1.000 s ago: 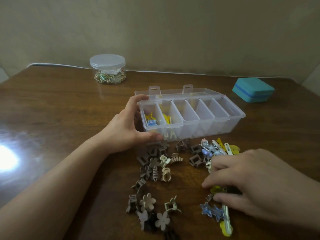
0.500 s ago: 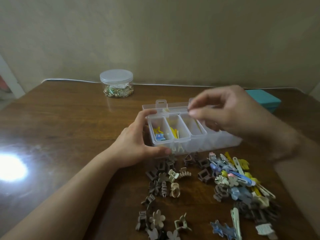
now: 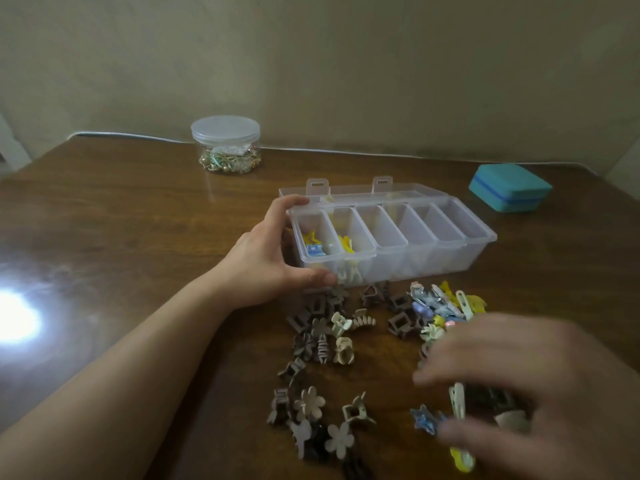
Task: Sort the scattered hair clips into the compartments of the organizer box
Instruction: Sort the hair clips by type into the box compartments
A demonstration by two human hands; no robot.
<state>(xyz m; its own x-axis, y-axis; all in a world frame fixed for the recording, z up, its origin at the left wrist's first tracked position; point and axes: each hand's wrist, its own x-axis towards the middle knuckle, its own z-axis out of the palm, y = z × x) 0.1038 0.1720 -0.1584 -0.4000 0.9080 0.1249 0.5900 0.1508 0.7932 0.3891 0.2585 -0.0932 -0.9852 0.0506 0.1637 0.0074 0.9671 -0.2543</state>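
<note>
Head view: left hand (image 3: 263,261) grips organizer box (image 3: 450,233); right hand (image 3: 526,386) blurred, seemingly empty.

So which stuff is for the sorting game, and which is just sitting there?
For sorting:
organizer box
hair clips
left hand
right hand

Just sitting there:
round jar
teal case

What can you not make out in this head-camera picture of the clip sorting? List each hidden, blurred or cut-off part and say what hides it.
- Right hand: motion blur in the head view; whether it holds a clip cannot be told.
- Hair clips beneath it: partly covered by that hand.
- Organizer box, near-left corner: covered by the left hand gripping it.
- Dark clip: cut off by the bottom edge.
- Jar contents: too small to identify.
</note>
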